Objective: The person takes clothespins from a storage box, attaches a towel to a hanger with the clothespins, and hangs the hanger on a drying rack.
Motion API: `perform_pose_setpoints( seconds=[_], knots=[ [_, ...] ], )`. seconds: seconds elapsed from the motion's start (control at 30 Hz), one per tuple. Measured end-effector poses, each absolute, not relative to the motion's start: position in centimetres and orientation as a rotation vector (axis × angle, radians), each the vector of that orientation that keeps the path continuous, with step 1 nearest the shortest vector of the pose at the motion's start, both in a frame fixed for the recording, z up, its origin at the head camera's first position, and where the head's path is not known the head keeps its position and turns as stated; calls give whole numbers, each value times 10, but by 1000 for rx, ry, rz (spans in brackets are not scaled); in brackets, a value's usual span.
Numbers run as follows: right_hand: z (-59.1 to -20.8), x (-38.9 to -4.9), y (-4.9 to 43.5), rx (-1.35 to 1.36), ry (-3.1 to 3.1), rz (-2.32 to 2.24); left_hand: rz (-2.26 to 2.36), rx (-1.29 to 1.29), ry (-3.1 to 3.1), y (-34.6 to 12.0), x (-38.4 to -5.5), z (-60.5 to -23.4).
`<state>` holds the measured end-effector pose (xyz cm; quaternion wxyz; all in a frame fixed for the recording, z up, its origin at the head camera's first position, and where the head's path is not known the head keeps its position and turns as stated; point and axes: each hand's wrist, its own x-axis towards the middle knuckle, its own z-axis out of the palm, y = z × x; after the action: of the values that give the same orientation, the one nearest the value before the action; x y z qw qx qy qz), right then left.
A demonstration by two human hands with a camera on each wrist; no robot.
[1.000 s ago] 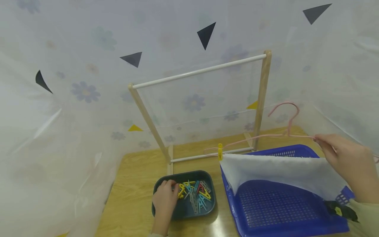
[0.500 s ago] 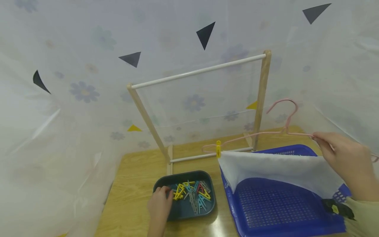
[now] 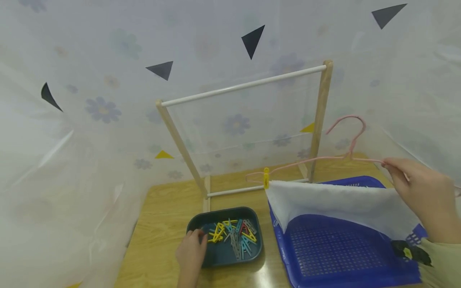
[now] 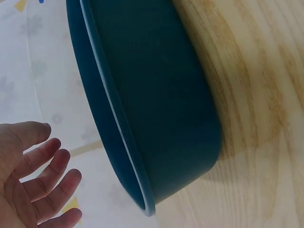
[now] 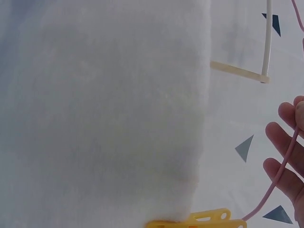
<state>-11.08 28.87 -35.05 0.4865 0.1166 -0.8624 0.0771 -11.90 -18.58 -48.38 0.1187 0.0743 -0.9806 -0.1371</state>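
My right hand point(image 3: 419, 190) pinches the pink clothes hanger point(image 3: 306, 161) by its right shoulder, holding it above the blue basket. A white cloth point(image 3: 324, 200) hangs from the hanger, its left corner clipped by a yellow clothespin point(image 3: 266, 178). In the right wrist view another yellow clothespin point(image 5: 209, 218) sits at the cloth's other end, which my hand covers in the head view. My left hand point(image 3: 192, 250) hovers at the left rim of the dark green tray point(image 3: 227, 262). Its fingers curve loosely and hold nothing in the left wrist view. Several mixed clothespins point(image 3: 234, 236) lie in the tray.
Behind the tray and basket stands a wooden drying rack point(image 3: 245, 85) with white rods. The blue mesh basket point(image 3: 331, 260) fills the table's right side. Flower-patterned sheeting point(image 3: 108, 132) encloses the wooden table point(image 3: 162, 224).
My left hand has drawn back left and down, from over the clothespins to the tray's left rim. The hanger and cloth have risen slightly in my right hand.
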Motion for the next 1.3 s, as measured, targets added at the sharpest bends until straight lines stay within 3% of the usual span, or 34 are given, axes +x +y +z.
perform_pose_setpoints(
  seconds=[1.3],
  knots=[
    [-341,-126,280,290,-2022,217,-482,478,-2970,-205,-113,-494]
  ],
)
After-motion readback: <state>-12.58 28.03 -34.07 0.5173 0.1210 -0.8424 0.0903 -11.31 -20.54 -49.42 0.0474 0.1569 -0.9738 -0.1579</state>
